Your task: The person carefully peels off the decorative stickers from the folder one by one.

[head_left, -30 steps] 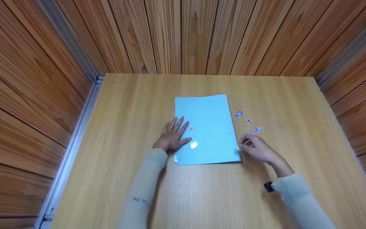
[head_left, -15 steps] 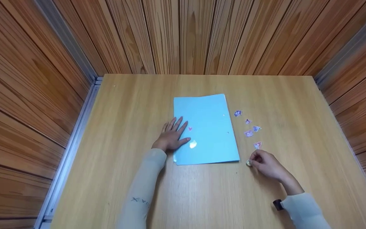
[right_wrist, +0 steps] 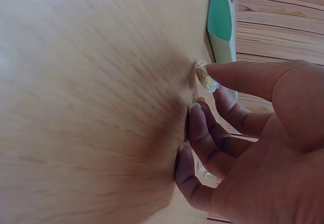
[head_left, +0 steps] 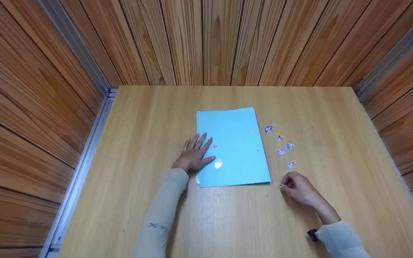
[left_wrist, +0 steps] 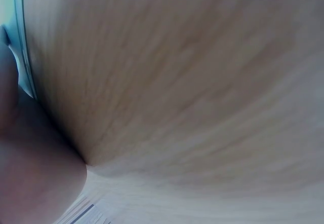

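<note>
My left hand lies with spread, straight fingers on the left edge of a light-blue paper folder. A small pink heart and a shiny pale patch show on the cover near its fingers. Off the folder's lower right corner, my right hand pinches a small clear sticker with gold glitter between thumb and index finger. Its other fingers curl down at the tabletop in the right wrist view. The left wrist view shows mostly table and part of the left hand.
Several small purple and blue cutout stickers lie right of the folder, among them one at the top and a pinkish one just beyond my right hand. The wooden table meets plank walls at the back and sides.
My right hand has moved from the folder's right edge toward the near right, carrying the glitter sticker, and then stayed almost in place. The pinkish sticker is uncovered. My left hand has not moved.
</note>
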A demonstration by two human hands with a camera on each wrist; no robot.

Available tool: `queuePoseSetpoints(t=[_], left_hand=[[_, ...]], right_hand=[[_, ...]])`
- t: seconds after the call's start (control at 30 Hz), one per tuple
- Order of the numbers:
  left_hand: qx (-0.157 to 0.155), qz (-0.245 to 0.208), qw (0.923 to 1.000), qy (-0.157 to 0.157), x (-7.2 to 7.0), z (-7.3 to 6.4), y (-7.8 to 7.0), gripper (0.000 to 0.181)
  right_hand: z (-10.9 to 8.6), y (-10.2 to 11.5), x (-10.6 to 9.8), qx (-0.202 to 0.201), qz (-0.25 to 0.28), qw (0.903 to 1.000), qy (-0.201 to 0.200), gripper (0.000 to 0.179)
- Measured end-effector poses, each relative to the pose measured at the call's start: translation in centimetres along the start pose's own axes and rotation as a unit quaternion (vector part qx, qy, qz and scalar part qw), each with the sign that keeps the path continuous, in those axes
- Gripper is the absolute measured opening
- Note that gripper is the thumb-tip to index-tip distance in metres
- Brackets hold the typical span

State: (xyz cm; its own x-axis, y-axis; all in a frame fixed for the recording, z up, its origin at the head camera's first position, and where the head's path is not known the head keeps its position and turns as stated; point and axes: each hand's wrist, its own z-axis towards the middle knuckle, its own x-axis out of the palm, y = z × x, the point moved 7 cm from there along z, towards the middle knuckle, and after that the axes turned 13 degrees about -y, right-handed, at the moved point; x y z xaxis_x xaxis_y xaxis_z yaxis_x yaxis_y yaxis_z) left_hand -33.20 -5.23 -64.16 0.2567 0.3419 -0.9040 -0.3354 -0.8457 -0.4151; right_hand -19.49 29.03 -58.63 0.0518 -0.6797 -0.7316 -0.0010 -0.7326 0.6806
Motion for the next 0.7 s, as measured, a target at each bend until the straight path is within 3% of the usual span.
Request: queuePoseSetpoints(t=[0.37, 0.7], left_hand=[[0.006, 0.010, 0.9999, 0.004, -0.5, -0.2, -0.4, 0.080], [0.015, 0.005, 0.9997, -0.017, -1.6, -1.1, -1.2, 0.079]], right_hand=[[0.1, 0.0, 0.1, -0.015, -0.030, 0.9991, -0.026, 0.015], [0.6, 0.7, -0.3, -0.012, -0.033, 0.9991, -0.023, 0.026]])
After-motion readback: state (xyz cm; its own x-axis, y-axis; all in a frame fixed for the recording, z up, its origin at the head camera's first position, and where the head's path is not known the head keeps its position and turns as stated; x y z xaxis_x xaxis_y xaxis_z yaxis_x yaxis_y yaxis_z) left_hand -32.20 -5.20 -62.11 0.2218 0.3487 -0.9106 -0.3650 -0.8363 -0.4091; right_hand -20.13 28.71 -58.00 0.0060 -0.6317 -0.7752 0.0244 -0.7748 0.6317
